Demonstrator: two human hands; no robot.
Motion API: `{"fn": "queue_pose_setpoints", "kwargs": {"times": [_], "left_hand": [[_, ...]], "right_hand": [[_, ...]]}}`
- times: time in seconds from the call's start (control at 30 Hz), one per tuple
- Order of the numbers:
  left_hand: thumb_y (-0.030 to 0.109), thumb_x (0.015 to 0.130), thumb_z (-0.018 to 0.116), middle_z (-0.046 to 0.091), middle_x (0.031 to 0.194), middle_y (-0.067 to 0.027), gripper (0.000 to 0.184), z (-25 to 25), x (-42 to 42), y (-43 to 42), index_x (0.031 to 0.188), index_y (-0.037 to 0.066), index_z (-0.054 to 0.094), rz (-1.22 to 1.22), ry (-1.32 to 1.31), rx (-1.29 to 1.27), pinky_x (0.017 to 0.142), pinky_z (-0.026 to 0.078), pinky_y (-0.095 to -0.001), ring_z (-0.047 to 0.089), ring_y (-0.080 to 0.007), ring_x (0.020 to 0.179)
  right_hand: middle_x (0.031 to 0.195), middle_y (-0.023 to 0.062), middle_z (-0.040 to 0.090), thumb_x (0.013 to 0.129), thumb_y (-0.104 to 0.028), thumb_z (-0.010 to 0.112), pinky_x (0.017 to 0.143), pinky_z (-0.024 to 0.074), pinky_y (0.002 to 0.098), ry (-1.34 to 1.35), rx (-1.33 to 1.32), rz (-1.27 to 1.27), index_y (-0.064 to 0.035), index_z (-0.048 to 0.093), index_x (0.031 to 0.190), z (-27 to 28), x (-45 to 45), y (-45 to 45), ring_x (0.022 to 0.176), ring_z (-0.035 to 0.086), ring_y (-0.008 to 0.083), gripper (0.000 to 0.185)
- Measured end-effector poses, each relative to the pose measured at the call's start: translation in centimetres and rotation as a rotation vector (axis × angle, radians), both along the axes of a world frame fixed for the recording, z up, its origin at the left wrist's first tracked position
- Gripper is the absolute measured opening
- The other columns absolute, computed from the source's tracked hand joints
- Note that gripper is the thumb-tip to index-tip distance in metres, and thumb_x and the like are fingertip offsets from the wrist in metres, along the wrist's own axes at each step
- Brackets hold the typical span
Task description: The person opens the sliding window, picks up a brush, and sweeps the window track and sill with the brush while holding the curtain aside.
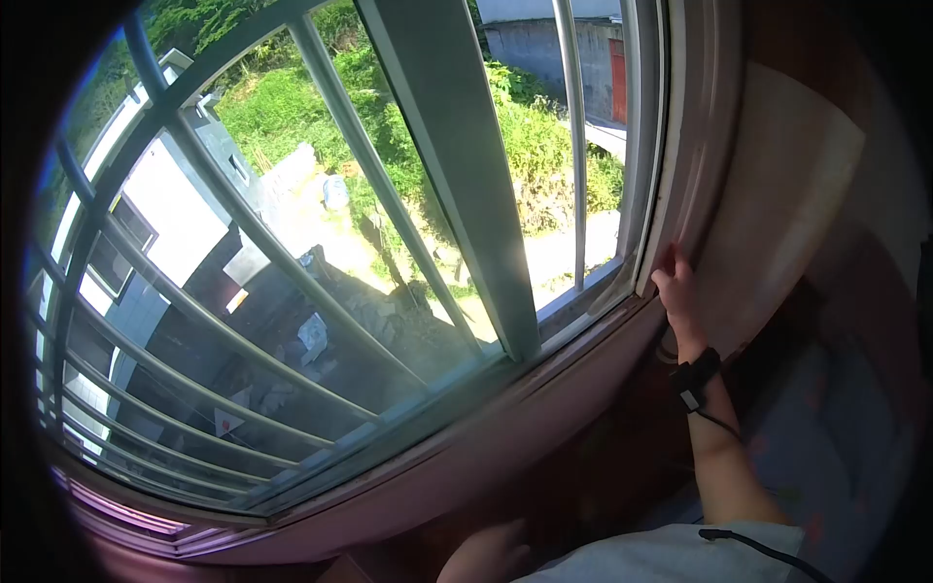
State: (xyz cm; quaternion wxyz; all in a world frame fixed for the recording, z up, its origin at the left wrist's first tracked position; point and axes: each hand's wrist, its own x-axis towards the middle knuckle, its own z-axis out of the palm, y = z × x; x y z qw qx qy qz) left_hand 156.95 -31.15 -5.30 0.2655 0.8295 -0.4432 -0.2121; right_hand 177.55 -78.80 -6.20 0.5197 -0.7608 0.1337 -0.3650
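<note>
My right hand (676, 282) is closed against the lower right corner of the window frame (702, 165). A small dark red patch shows by its fingertips, too small to name. A black band with a small device (696, 379) and a cable sits on the right wrist. Low in the picture, my left hand (491, 552) is smeared by motion below the sill, near my light shirt (641, 559). Its fingers cannot be made out. The sliding window's thick upright (452, 165) stands left of the right hand, with an open gap between them.
Metal security bars (292, 277) curve outside the glass. The window sill (418, 476) runs along the bottom. A pale panel (792, 185) stands right of the frame, above bluish fabric (826, 428). Outdoors are greenery (262, 112) and a white building (180, 189).
</note>
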Motion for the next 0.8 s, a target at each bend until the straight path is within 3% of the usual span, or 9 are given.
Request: {"fn": "queue_pose_setpoints", "kwargs": {"times": [0.07,0.13,0.17,0.23,0.27,0.33,0.53,0.63,0.8], "left_hand": [[0.022,0.081,0.064,0.066,0.096,-0.0158,0.033,-1.5,1.1,2.9,0.108,0.004,0.064,-0.202,-0.198,0.058,0.079,0.053,-0.0363,0.065,-0.0309,0.092],[0.021,0.078,0.059,0.064,0.092,-0.0136,0.028,-8.0,0.2,6.6,0.099,0.003,0.063,-0.233,0.111,-0.407,0.077,0.053,-0.0368,0.064,-0.0301,0.088],[0.021,0.078,0.059,0.064,0.092,-0.0136,0.028,-11.4,-0.1,7.9,0.099,0.003,0.063,-0.223,0.110,-0.416,0.077,0.053,-0.0368,0.064,-0.0301,0.088],[0.022,0.078,0.056,0.063,0.101,-0.0150,0.032,-16.4,-0.6,9.8,0.100,0.000,0.063,-0.505,0.675,-0.759,0.081,0.052,-0.0364,0.062,-0.0311,0.095],[0.022,0.078,0.056,0.063,0.101,-0.0150,0.032,-13.3,-0.3,9.4,0.100,0.000,0.063,-0.493,0.688,-0.758,0.081,0.052,-0.0364,0.062,-0.0311,0.095],[0.020,0.083,0.052,0.060,0.106,-0.0164,0.029,-2.9,0.1,7.1,0.101,0.000,0.064,-0.242,0.002,-0.304,0.085,0.051,-0.0356,0.060,-0.0318,0.100],[0.017,0.090,0.048,0.059,0.116,-0.0192,0.032,-3.7,1.4,8.9,0.113,-0.002,0.061,-0.134,0.270,-0.184,0.089,0.049,-0.0355,0.059,-0.0323,0.106],[0.021,0.092,0.050,0.060,0.117,-0.0199,0.038,-6.3,0.9,10.2,0.123,-0.002,0.058,-0.059,0.109,-0.102,0.091,0.049,-0.0373,0.059,-0.0333,0.107],[0.029,0.095,0.053,0.061,0.118,-0.0235,0.052,-0.2,0.5,10.0,0.134,-0.004,0.047,0.310,0.259,0.105,0.094,0.047,-0.0418,0.059,-0.0367,0.108]], "right_hand": [[0.119,0.0149,0.059,0.078,-0.004,0.057,0.098,0.0421,0.0327,-0.001,0.006,-0.040,0.0052,0.044,0.136,-0.5,1.7,1.4,0.112,0.056,0.0252,0.060],[0.112,0.0096,0.060,0.076,0.000,0.053,0.091,0.0446,0.0315,-0.044,0.108,-0.071,0.0049,0.046,0.134,-2.3,2.6,0.3,0.103,0.057,0.0217,0.059],[0.112,0.0096,0.060,0.076,0.000,0.053,0.091,0.0446,0.0315,-0.042,0.099,-0.061,0.0049,0.046,0.134,-1.9,2.4,0.7,0.103,0.057,0.0217,0.059],[0.106,0.0042,0.058,0.075,0.002,0.051,0.083,0.0454,0.0287,-0.092,0.232,-0.016,0.0040,0.047,0.134,-0.7,1.1,1.5,0.093,0.055,0.0166,0.059],[0.102,0.0015,0.056,0.074,0.004,0.049,0.079,0.0448,0.0263,-0.078,0.260,0.029,0.0029,0.048,0.133,-0.8,1.4,2.2,0.090,0.053,0.0128,0.058],[0.100,0.0009,0.056,0.074,0.004,0.048,0.076,0.0445,0.0260,-0.088,0.276,-0.008,0.0024,0.049,0.131,-0.4,1.1,3.0,0.087,0.052,0.0123,0.057],[0.091,-0.0009,0.051,0.074,0.004,0.048,0.066,0.0415,0.0251,-0.136,0.248,-0.031,0.0000,0.053,0.115,-1.1,1.6,3.5,0.077,0.048,0.0103,0.041],[0.087,-0.0018,0.048,0.074,0.003,0.048,0.065,0.0390,0.0245,-0.111,0.175,-0.043,-0.0021,0.053,0.107,-1.4,1.5,2.7,0.074,0.045,0.0094,0.034],[0.084,-0.0044,0.044,0.073,0.005,0.044,0.061,0.0333,0.0234,-0.150,0.248,0.127,-0.0060,0.054,0.112,-4.1,3.3,-1.2,0.070,0.038,0.0081,0.041]]}}
